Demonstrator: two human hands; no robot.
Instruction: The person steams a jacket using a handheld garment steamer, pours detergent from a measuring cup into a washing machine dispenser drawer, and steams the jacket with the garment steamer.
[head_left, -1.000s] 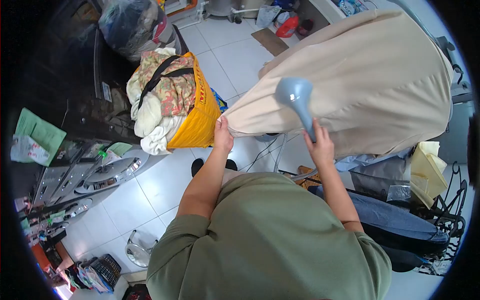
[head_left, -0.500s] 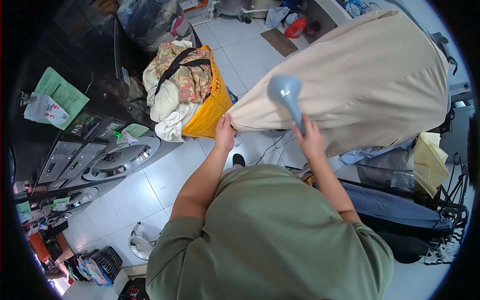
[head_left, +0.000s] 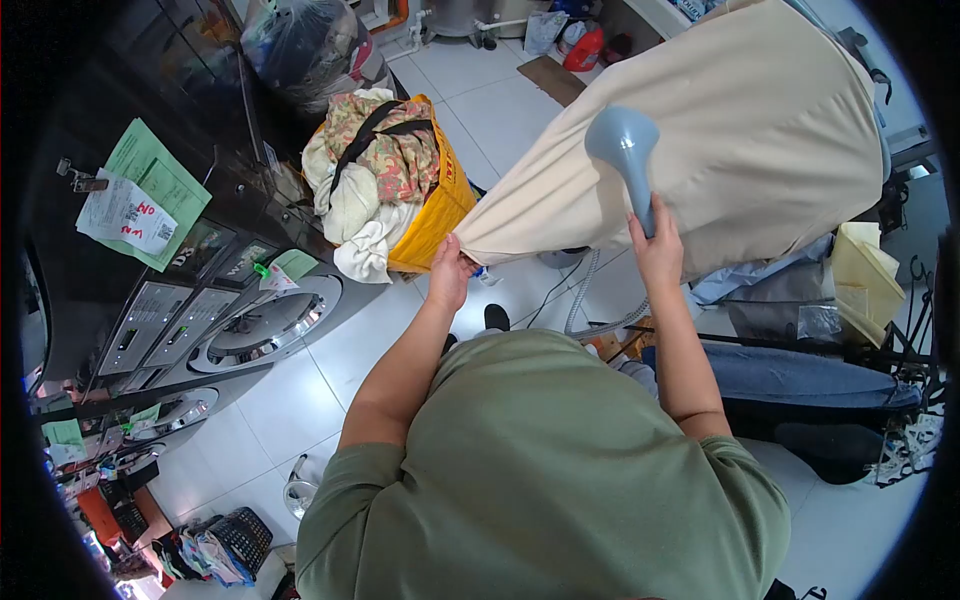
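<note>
My left hand (head_left: 452,272) pinches a corner of a large beige cloth (head_left: 740,130) and pulls it taut to the left. The cloth hangs at the upper right, its folds running toward my fingers. In my right hand (head_left: 657,250) is the handle of a blue-grey garment steamer (head_left: 622,145), its wide head lying over the cloth. Whether the head touches the fabric I cannot tell. A grey ribbed hose (head_left: 590,290) runs below the cloth toward my body.
Left of the cloth stands a yellow bag (head_left: 450,200) stuffed with laundry. Dark washing machines (head_left: 270,325) line the left side. Jeans (head_left: 800,375) and a pale yellow cloth (head_left: 860,280) hang at the right. A black cord (head_left: 548,300) lies on the tiled floor.
My right hand has moved the steamer up and to the right across the cloth. My left hand still grips the corner, and the whole view has shifted slightly.
</note>
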